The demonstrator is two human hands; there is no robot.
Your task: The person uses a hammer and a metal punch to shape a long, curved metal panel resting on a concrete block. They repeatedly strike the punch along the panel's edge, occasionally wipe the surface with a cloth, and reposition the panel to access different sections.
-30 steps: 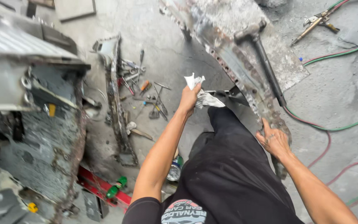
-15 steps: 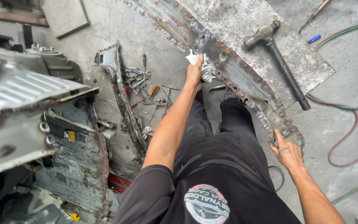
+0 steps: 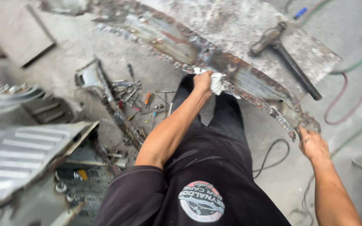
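The ground is a rough grey concrete workshop floor (image 3: pixel 76 46), and at the far left a ribbed, pale sheet-metal body panel (image 3: pixel 26 150) fills the lower corner. Beside it, small hand tools (image 3: pixel 141 100) lie scattered next to a narrow metal strip. In the middle the left hand (image 3: pixel 202 81) is closed around a white rag (image 3: pixel 216 82), pressing it onto the rusted car panel (image 3: pixel 248 29). That panel lies flat on the floor, its long axis running from upper left down to lower right, its ragged rusty edge facing the person. A sledgehammer (image 3: pixel 283 56) rests on it, head up-left, handle pointing down-right. The right hand (image 3: pixel 313 144) grips the panel's lower-right end. Red and green hoses (image 3: pixel 342 98) curl over bare floor farther right.
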